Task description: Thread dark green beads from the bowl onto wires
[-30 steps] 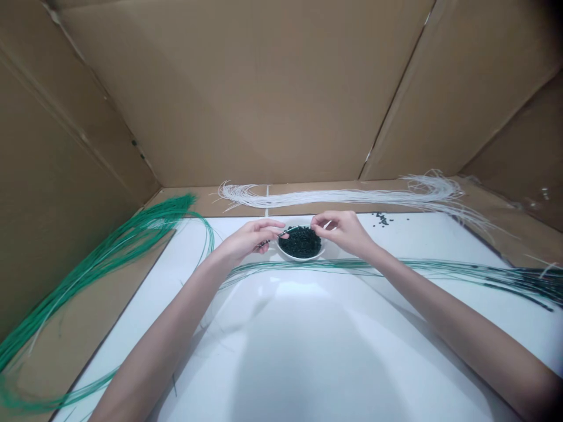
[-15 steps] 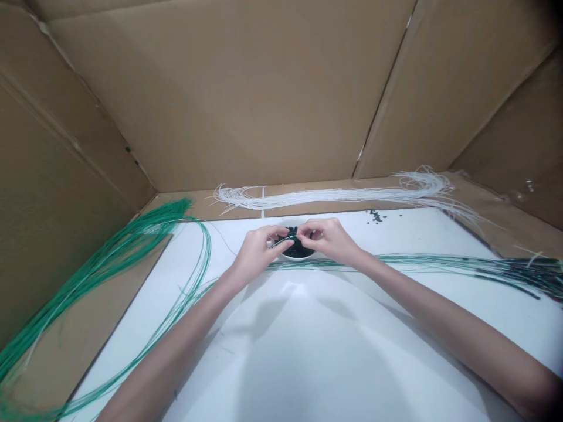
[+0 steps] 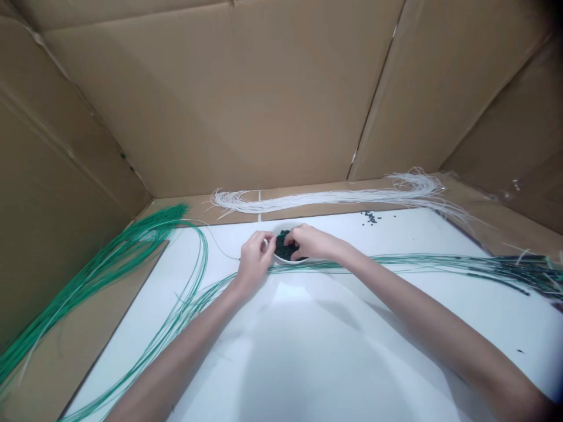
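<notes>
A small white bowl [image 3: 295,262] filled with small black beads [image 3: 284,249] stands on the white board. My left hand [image 3: 255,255] is at the bowl's left rim, thumb and forefinger pinched on the tip of a thin strand [image 3: 220,249]. That strand loops back toward the green bundle at the left. My right hand [image 3: 305,241] reaches into the bowl from the right. Its thumb and forefinger are apart, their tips down among the beads. Whether a bead touches those fingertips is too small to make out.
Green strands [image 3: 109,258] form a large loop at the left and run under my wrists to dark beaded ends [image 3: 523,269] at the right. White strands [image 3: 325,198] lie along the back. Loose beads [image 3: 370,218] are scattered behind the bowl. Cardboard walls [image 3: 246,94] surround the board.
My hands were together over the bowl with the strand between them. Now the right hand has dropped into the beads, and the left has drawn slightly left, still pinching the strand.
</notes>
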A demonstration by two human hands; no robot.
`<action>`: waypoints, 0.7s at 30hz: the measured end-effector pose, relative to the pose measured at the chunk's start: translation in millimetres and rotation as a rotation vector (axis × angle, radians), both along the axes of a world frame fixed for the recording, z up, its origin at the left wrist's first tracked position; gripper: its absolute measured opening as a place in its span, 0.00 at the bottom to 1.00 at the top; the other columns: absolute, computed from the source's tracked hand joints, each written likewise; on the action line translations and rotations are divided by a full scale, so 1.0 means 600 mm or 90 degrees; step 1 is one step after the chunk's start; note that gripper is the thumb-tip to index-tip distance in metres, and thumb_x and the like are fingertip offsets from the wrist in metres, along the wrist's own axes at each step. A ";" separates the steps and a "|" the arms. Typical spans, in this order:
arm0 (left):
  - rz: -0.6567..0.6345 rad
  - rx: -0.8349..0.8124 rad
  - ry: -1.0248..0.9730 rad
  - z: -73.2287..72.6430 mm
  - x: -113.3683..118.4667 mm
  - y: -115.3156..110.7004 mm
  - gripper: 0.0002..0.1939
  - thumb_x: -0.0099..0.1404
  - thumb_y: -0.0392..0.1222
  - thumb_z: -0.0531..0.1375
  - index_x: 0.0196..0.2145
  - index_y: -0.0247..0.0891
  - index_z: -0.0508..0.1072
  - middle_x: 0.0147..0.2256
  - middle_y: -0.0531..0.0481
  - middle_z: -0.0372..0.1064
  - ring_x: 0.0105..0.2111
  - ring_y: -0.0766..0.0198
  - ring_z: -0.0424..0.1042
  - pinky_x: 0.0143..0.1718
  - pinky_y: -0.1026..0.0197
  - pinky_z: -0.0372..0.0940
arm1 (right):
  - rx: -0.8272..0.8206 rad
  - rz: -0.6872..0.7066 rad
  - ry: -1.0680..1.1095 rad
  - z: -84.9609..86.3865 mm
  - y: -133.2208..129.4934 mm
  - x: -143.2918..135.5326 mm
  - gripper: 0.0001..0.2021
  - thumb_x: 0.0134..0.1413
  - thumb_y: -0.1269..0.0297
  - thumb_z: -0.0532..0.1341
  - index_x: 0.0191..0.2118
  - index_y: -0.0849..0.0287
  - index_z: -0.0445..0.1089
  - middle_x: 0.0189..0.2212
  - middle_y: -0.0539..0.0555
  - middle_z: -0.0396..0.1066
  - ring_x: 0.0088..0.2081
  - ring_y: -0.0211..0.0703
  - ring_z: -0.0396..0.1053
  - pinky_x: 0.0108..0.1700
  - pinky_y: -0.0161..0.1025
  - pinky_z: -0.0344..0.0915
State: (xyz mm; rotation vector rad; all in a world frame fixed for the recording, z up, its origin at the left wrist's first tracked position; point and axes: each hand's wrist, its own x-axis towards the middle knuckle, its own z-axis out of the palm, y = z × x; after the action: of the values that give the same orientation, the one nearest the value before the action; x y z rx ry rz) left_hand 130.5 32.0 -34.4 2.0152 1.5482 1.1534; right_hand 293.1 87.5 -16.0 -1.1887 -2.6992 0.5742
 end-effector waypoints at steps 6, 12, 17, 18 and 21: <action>0.012 0.021 0.001 -0.025 0.006 -0.009 0.10 0.63 0.44 0.47 0.35 0.40 0.65 0.34 0.47 0.63 0.32 0.64 0.61 0.38 0.63 0.56 | 0.033 -0.005 0.025 -0.014 -0.001 -0.009 0.08 0.40 0.76 0.57 0.25 0.61 0.72 0.21 0.53 0.71 0.26 0.39 0.67 0.30 0.32 0.60; 0.013 0.103 0.033 -0.033 0.005 -0.010 0.09 0.63 0.41 0.48 0.35 0.38 0.66 0.34 0.47 0.64 0.36 0.65 0.63 0.39 0.64 0.57 | -0.060 -0.043 0.213 0.003 -0.022 0.016 0.07 0.46 0.68 0.56 0.28 0.62 0.71 0.22 0.52 0.71 0.25 0.37 0.68 0.31 0.32 0.63; -0.008 0.233 0.018 -0.047 0.006 -0.003 0.05 0.62 0.37 0.51 0.34 0.37 0.67 0.31 0.49 0.65 0.32 0.67 0.65 0.36 0.65 0.60 | -0.145 -0.113 0.421 -0.009 -0.031 0.021 0.10 0.46 0.62 0.57 0.31 0.63 0.70 0.29 0.54 0.72 0.30 0.39 0.69 0.35 0.36 0.66; -0.012 0.259 0.015 -0.049 0.006 -0.002 0.05 0.61 0.36 0.52 0.34 0.37 0.67 0.30 0.50 0.65 0.31 0.68 0.65 0.35 0.66 0.60 | -0.165 -0.116 0.452 -0.012 -0.031 0.020 0.10 0.46 0.61 0.57 0.31 0.63 0.69 0.30 0.54 0.71 0.31 0.40 0.69 0.35 0.36 0.66; -0.019 0.298 0.018 -0.053 0.007 0.000 0.05 0.61 0.34 0.52 0.34 0.36 0.67 0.30 0.50 0.65 0.31 0.68 0.65 0.34 0.66 0.61 | -0.206 -0.118 0.506 -0.015 -0.029 0.019 0.12 0.45 0.59 0.58 0.32 0.63 0.69 0.32 0.55 0.71 0.35 0.41 0.68 0.34 0.36 0.67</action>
State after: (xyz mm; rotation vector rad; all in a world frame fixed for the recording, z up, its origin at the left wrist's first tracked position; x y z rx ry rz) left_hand 134.7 32.1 -66.3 2.3382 1.3441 1.5977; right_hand 304.6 70.4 -25.3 -0.9668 -1.8535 1.1814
